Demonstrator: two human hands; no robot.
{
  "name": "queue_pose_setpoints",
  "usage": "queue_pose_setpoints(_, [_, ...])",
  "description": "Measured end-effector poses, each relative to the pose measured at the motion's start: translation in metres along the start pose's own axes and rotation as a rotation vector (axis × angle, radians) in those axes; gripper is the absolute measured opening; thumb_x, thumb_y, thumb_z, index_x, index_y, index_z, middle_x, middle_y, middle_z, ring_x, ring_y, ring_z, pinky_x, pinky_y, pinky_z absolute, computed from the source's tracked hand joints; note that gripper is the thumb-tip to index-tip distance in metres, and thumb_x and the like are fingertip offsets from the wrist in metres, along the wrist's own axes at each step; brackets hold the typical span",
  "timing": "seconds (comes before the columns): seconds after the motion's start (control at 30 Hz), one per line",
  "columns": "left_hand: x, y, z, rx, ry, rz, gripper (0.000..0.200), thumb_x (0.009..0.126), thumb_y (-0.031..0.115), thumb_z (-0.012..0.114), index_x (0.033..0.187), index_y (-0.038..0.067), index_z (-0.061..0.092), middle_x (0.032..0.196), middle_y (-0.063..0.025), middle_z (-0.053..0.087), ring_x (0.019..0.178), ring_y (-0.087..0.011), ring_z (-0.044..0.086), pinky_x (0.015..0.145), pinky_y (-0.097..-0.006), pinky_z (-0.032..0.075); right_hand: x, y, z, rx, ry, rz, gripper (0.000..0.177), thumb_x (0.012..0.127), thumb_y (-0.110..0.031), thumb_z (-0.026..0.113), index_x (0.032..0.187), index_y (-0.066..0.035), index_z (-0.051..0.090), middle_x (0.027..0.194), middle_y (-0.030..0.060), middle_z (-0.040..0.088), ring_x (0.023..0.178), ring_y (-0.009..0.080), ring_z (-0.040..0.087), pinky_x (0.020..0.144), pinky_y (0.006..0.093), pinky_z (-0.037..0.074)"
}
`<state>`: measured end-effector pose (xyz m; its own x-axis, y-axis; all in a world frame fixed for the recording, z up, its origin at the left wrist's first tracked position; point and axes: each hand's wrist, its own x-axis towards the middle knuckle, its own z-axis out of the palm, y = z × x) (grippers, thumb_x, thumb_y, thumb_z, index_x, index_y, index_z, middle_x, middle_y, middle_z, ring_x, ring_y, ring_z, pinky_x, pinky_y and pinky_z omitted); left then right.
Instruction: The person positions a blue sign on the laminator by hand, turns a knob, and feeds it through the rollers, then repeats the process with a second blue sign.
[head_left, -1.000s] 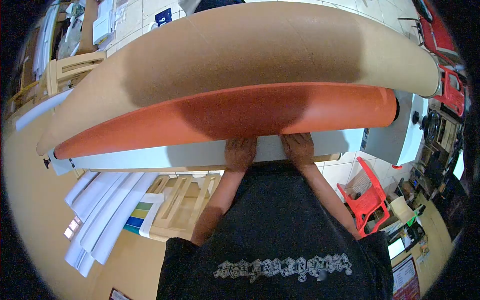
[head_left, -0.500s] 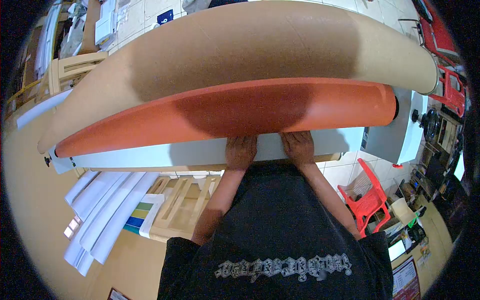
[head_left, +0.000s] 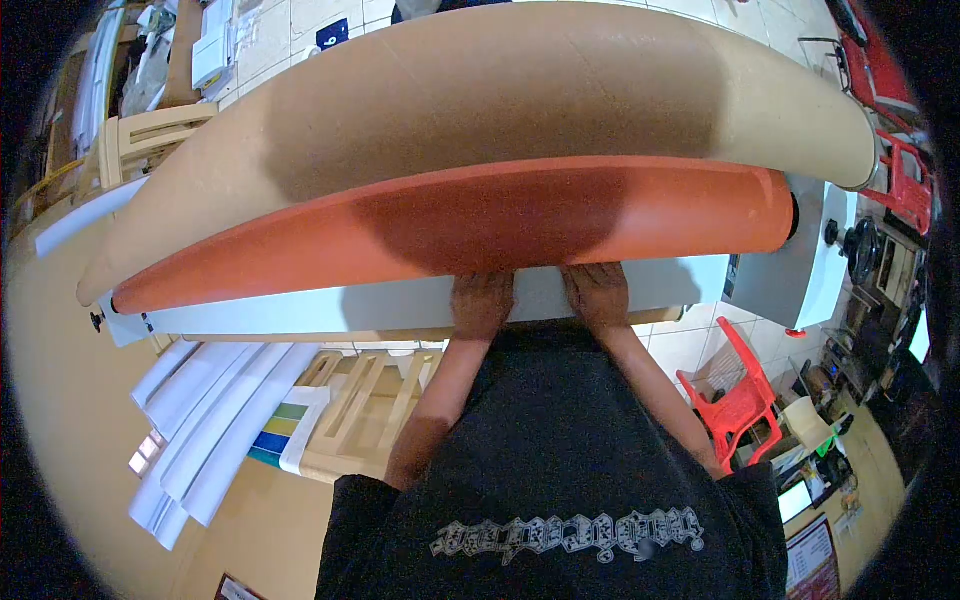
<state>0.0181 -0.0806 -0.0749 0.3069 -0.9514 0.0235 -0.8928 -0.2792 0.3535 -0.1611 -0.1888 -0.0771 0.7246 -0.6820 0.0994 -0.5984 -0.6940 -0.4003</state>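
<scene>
A long orange-red roller (head_left: 700,210) spans the view in front of me, with a pale grey panel (head_left: 400,303) running below it. My left hand (head_left: 482,303) lies flat on this panel, its fingertips at the roller's lower edge. Just to its right, my right hand (head_left: 598,293) rests the same way, fingers stretched toward the roller. Both hands look open and hold nothing that I can see; the very tips of the fingers are hard to make out. Beyond the roller lies a thick brown roll (head_left: 780,105), shaded in its middle.
At the right end are a grey end housing (head_left: 790,270) and a black handwheel (head_left: 862,250). A red plastic chair (head_left: 735,395) stands to my lower right. White paper rolls (head_left: 215,430) and a wooden rack (head_left: 365,400) are at the lower left.
My hands and the rollers show no visible movement. At the top edge, a grey and dark shape has shifted slightly to the right.
</scene>
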Motion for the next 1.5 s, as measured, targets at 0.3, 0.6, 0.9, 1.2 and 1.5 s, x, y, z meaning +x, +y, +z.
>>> queue_pose_setpoints(0.3, [-0.001, -0.003, 0.006, -0.09, 0.117, 0.012, 0.028, 0.083, 0.015, 0.067, 0.111, 0.01, 0.068, 0.113, -0.0133, 0.065, 0.108, -0.0357, 0.06, 0.097, -0.0492, 0.047, 0.0, 0.001, 0.004, 0.059, 0.034, -0.004, 0.023, 0.081, -0.018, 0.067, 0.103, -0.016, 0.072, 0.113, 0.0074, 0.067, 0.108, 0.0309, 0.06, 0.097, 0.0479, 0.048])
queue_pose_setpoints(0.6, [-0.005, -0.005, 0.007, -0.116, 0.049, -0.029, 0.022, 0.084, 0.015, 0.068, 0.105, 0.012, 0.071, 0.11, -0.0135, 0.066, 0.103, -0.0371, 0.062, 0.096, -0.0501, 0.048, -0.001, 0.0, 0.006, 0.015, 0.051, 0.013, 0.021, 0.081, -0.022, 0.068, 0.101, -0.018, 0.071, 0.092, 0.0028, 0.065, 0.088, 0.0249, 0.061, 0.086, 0.0448, 0.048])
queue_pose_setpoints(0.9, [0.0, -0.001, 0.008, -0.053, 0.158, 0.016, 0.02, 0.084, 0.018, 0.064, 0.101, 0.008, 0.07, 0.102, -0.0157, 0.068, 0.096, -0.0365, 0.062, 0.094, -0.0518, 0.047, 0.001, 0.0, 0.004, -0.017, 0.037, -0.021, 0.02, 0.081, -0.021, 0.068, 0.1, -0.02, 0.07, 0.087, 0.0012, 0.063, 0.082, 0.0234, 0.059, 0.08, 0.0426, 0.048])
queue_pose_setpoints(1.2, [0.001, 0.0, 0.005, -0.135, 0.098, -0.048, 0.022, 0.083, 0.016, 0.065, 0.103, 0.009, 0.07, 0.105, -0.0149, 0.068, 0.1, -0.0374, 0.062, 0.095, -0.0522, 0.047, -0.002, 0.002, 0.005, -0.046, 0.028, -0.026, 0.02, 0.081, -0.022, 0.068, 0.101, -0.021, 0.072, 0.092, 0.0007, 0.065, 0.087, 0.0239, 0.06, 0.082, 0.0434, 0.048])
queue_pose_setpoints(1.5, [0.0, -0.001, 0.003, -0.064, 0.041, -0.038, 0.021, 0.083, 0.013, 0.065, 0.103, 0.011, 0.07, 0.11, -0.0131, 0.067, 0.104, -0.0353, 0.062, 0.098, -0.0499, 0.047, -0.002, 0.001, 0.003, -0.069, -0.012, -0.022, 0.019, 0.082, -0.023, 0.068, 0.1, -0.022, 0.073, 0.095, -0.0009, 0.064, 0.094, 0.0221, 0.06, 0.084, 0.0417, 0.048])
